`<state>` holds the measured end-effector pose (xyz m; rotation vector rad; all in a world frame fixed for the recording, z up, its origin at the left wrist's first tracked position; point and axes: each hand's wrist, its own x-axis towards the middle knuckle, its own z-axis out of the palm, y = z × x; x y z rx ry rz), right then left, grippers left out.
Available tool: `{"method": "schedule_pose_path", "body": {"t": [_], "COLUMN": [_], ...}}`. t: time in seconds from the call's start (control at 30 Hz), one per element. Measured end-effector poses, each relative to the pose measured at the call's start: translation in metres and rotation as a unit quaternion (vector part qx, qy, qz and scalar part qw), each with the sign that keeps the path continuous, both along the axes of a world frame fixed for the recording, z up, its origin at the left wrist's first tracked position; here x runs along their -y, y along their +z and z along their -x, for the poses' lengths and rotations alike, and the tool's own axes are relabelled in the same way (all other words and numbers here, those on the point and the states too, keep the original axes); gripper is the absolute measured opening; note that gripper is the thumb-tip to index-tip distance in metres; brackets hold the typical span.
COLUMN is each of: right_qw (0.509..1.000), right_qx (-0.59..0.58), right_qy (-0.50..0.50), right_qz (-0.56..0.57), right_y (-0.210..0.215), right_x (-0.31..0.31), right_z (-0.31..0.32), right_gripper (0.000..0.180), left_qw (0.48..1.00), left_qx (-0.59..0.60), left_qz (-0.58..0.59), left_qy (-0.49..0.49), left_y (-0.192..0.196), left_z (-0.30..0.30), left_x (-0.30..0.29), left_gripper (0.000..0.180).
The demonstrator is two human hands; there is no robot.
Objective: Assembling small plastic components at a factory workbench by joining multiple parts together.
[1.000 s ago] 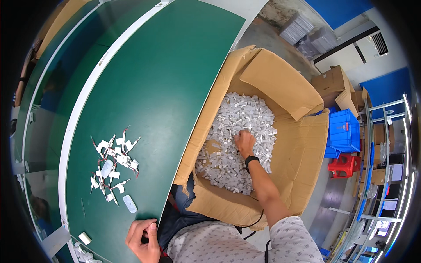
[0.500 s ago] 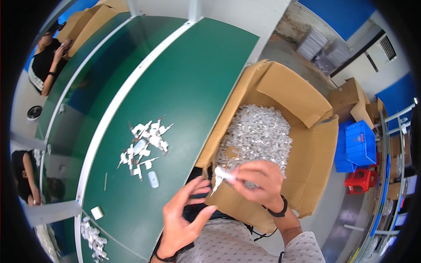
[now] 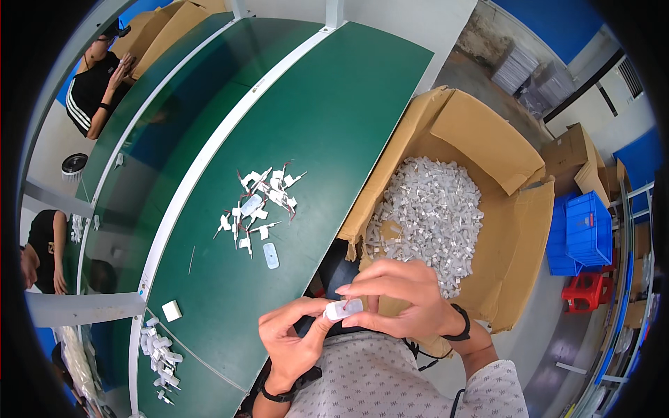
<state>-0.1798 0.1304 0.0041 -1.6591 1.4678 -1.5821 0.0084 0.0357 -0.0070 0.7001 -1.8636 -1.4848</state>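
Observation:
A small white plastic housing [image 3: 343, 308] with a bit of red wire on top is held between my two hands, in front of my body. My left hand [image 3: 296, 341] pinches its left end between thumb and fingers. From the other side, my right hand [image 3: 408, 296] has its thumb and fingertips closed around the right end. To the left on the green table lies a loose heap of white parts with thin leads [image 3: 259, 209], and a pale oval plastic piece [image 3: 271, 256] rests just below it.
Right of the table stands an open cardboard box [image 3: 505, 279] holding many small whitish parts [image 3: 432, 216]. A white block [image 3: 171, 311] and another cluster of white parts [image 3: 162, 359] lie at the table's near left. Blue crates [image 3: 587, 226] and a red stool [image 3: 587, 292] stand far right. Two people sit across.
My hands have come together on the white part; before, only my right hand held it and the left was spread. The part's thin lead no longer shows. The view has shifted slightly.

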Motion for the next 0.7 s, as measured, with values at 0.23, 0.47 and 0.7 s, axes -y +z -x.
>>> {"method": "schedule_pose_path", "body": {"t": [0.23,0.47,0.7], "right_qw": [0.996,0.996,0.996], "right_qx": [0.082,0.091,0.078], "right_qy": [0.017,0.023,0.041], "right_qz": [-0.021,-0.004,-0.013], "right_y": [0.0,-0.006,-0.006], "right_x": [0.003,0.002,0.007], "right_z": [-0.008,-0.008,-0.002], "right_gripper": [0.033,0.022,0.027], "left_qw": [0.996,0.993,0.991], "left_qx": [-0.083,-0.099,-0.096], "left_qz": [0.004,0.062,0.082], "left_qy": [0.016,0.025,0.04], "left_y": [-0.005,-0.01,-0.007], "left_z": [0.004,0.006,0.013], "left_x": [0.001,-0.001,0.004], "left_gripper": [0.008,0.008,0.008]}}
